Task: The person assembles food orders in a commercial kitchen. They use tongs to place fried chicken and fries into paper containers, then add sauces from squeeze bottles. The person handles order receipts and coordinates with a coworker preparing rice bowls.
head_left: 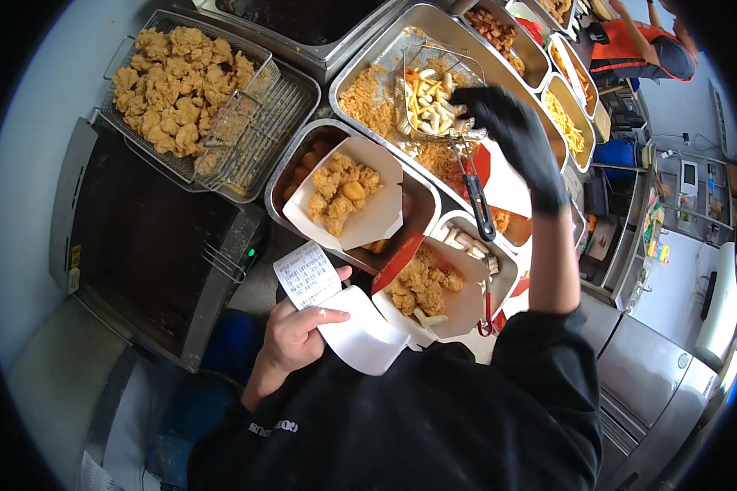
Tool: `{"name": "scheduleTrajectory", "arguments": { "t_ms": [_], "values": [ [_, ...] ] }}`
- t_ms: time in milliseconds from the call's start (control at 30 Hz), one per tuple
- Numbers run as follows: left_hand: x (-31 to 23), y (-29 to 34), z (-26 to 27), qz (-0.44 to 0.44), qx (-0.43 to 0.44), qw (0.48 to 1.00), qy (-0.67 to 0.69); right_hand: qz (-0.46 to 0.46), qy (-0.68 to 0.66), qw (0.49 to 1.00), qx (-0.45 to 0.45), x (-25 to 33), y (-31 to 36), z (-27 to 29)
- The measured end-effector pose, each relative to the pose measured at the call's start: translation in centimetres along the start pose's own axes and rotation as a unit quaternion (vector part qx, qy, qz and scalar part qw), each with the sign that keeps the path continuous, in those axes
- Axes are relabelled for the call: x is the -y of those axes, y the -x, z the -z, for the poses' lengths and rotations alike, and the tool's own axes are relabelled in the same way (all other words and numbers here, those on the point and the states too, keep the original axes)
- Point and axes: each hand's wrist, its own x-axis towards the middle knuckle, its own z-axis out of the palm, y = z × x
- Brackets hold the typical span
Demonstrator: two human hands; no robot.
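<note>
My left hand (299, 331) is bare and closed around a long white paper receipt (307, 277), whose lower end curls over in front of my black top. My right hand (512, 135), in a black glove, reaches over a wire basket (409, 98) of fries and pale rice cakes (434, 114). Its fingers are bent at the basket's right side; whatever they grip is hidden. Just below that hand lie black-handled tongs (477, 196). Fried chicken pieces (342, 192) sit in an open white carton (389, 233), and another red-and-white carton (458, 323) nearer me also holds chicken.
Crumbs cover the large steel tray (364, 57) under the wire basket. At left, a big basket of fried chicken (172, 86) rests on a rack beside a dark fryer (139, 245). Trays of fries (561, 127) line the right, and a co-worker (643, 45) stands beyond.
</note>
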Motion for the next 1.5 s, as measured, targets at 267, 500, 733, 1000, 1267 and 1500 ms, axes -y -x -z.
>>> {"name": "scheduleTrajectory", "arguments": {
  "t_ms": [267, 500, 733, 1000, 1267, 1500],
  "values": [
    [1.1, 0.8, 0.4, 0.046, -0.010, 0.999, -0.008, 0.020, 0.377, 0.918, 0.121, -19.0, -17.3, -0.6],
    [1.6, 1.5, 0.6, 0.078, -0.031, 0.996, -0.022, -0.029, 0.404, 0.914, 0.025, -20.9, -19.3, -4.7],
    [1.3, 1.5, 1.1, 0.092, -0.040, 0.994, -0.030, -0.091, 0.362, 0.925, 0.068, -21.1, -18.8, -0.3],
    [1.8, 1.2, 1.2, 0.070, -0.024, 0.997, -0.023, -0.057, 0.504, 0.832, 0.225, -21.5, -15.9, -0.5],
    [1.3, 1.6, 1.4, 0.063, -0.029, 0.997, -0.028, -0.094, 0.535, 0.794, 0.272, -20.0, -16.3, -2.1],
    [1.2, 2.1, 1.6, 0.047, -0.024, 0.998, -0.020, -0.020, 0.486, 0.835, 0.256, -21.5, -15.4, -0.5]
  ]
}}
